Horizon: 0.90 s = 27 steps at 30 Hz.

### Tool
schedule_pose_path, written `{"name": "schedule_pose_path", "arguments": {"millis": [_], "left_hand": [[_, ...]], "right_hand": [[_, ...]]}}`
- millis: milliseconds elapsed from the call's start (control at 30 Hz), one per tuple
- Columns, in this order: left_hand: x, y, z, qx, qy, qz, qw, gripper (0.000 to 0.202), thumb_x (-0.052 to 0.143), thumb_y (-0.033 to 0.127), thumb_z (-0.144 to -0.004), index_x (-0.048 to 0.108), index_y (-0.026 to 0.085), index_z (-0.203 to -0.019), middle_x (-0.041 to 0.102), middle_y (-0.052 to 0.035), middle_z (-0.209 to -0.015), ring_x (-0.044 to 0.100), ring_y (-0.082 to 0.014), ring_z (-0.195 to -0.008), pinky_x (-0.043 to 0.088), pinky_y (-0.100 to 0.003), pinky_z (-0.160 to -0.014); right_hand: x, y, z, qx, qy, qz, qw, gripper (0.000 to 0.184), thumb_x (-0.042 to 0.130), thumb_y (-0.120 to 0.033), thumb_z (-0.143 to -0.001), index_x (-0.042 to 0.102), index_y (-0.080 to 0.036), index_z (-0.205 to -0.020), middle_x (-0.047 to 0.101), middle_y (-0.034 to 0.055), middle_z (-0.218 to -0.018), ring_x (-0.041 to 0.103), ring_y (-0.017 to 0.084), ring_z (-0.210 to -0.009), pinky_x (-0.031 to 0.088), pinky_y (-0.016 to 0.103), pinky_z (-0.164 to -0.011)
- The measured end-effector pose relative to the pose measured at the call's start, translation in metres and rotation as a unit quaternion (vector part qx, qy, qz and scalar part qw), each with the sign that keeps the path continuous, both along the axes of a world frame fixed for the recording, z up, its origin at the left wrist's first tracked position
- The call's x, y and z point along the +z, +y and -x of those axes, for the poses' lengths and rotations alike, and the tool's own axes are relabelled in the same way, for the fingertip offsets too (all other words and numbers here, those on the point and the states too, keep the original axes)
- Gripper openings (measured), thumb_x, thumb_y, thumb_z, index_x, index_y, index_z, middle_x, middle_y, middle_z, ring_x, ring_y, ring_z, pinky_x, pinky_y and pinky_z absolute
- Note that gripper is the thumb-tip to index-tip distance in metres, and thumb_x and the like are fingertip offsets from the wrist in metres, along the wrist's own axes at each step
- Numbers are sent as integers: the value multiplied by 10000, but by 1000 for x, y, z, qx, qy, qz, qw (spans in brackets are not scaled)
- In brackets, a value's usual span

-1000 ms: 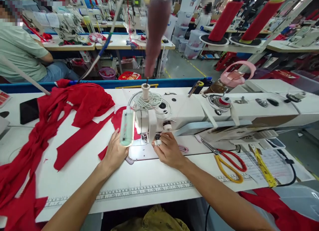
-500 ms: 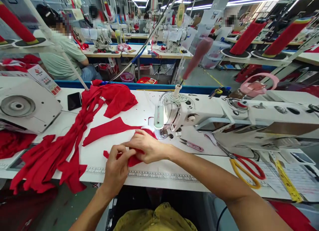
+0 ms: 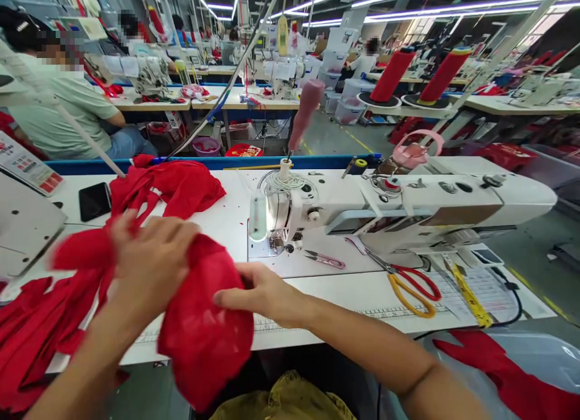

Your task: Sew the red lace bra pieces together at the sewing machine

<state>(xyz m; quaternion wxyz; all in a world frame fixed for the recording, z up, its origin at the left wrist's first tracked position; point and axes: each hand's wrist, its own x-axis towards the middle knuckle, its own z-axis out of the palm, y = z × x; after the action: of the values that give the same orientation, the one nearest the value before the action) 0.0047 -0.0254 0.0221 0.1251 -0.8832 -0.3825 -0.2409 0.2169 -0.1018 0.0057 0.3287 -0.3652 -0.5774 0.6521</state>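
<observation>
A piece of red fabric [image 3: 203, 335] hangs in front of me, over the table's near edge. My right hand [image 3: 267, 296] pinches its right side, with the thumb on top and the fingers behind. Smeared by motion, my left hand [image 3: 154, 257] is closed on the red cloth at the upper left, some of which sticks out on its far side. Behind the hands, the needle area of a white sewing machine [image 3: 276, 242] has no cloth under it. Long red fabric strips [image 3: 45, 317] lie at the left, joined to a bunched red heap [image 3: 185, 187].
Thread snips [image 3: 325, 259] and large scissors [image 3: 410, 293] lie right of the needle. Farther right are a yellow tape measure [image 3: 469, 293] and a clear plastic bin [image 3: 539, 353] with red cloth. A phone [image 3: 94, 201] lies at the left. A co-worker [image 3: 63, 106] sits beyond.
Both hands have lifted the red fabric off the table and toward me, and the left hand has swung up and left. The view has turned to the right.
</observation>
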Motion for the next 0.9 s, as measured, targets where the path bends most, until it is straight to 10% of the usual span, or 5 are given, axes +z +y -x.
{"name": "schedule_pose_path", "arguments": {"millis": [167, 300, 433, 633, 900], "left_hand": [[-71, 20, -94, -42, 99, 11, 994, 442, 400, -49, -690, 626, 199, -977, 665, -70, -894, 597, -266, -912, 404, -620, -989], [-84, 12, -102, -14, 55, 17, 998, 384, 452, 11, -785, 622, 172, -1090, 617, -163, -1116, 553, -332, -1068, 447, -558, -939], [-82, -7, -104, -31, 51, 82, 995, 246, 400, 78, -910, 625, 168, -950, 625, -99, -860, 587, -247, -794, 500, -365, -690], [-108, -6, -108, -84, 53, 115, 988, 486, 477, 464, -976, 514, 127, -1324, 634, -178, -1207, 570, -325, -1171, 431, -540, -1024], [-116, 42, -105, -161, 33, 144, 976, 435, 504, 519, -953, 625, 177, -1192, 686, -112, -1035, 623, -301, -1046, 413, -525, -1016]], "right_hand": [[-42, -23, -58, -116, -471, -126, 866, 265, 653, -363, -848, 502, -206, -698, 498, -42, -542, 512, 147, -547, 321, 255, -545], [-54, -27, -81, -148, -571, -307, 747, 251, 637, -425, -912, 578, -182, -886, 641, 50, -769, 597, 211, -710, 393, 293, -609], [-66, -15, -90, -93, -473, -473, 737, 78, 594, -251, -953, 582, -188, -906, 643, 75, -1003, 585, 200, -919, 451, 321, -819], [-83, -12, -98, -61, -408, -518, 749, 136, 562, -294, -976, 618, -172, -995, 659, 67, -967, 575, 191, -897, 430, 371, -926], [-85, -9, -98, -133, -443, -511, 725, 193, 546, -315, -982, 643, -166, -1059, 691, 76, -1034, 596, 202, -926, 364, 420, -997]]}}
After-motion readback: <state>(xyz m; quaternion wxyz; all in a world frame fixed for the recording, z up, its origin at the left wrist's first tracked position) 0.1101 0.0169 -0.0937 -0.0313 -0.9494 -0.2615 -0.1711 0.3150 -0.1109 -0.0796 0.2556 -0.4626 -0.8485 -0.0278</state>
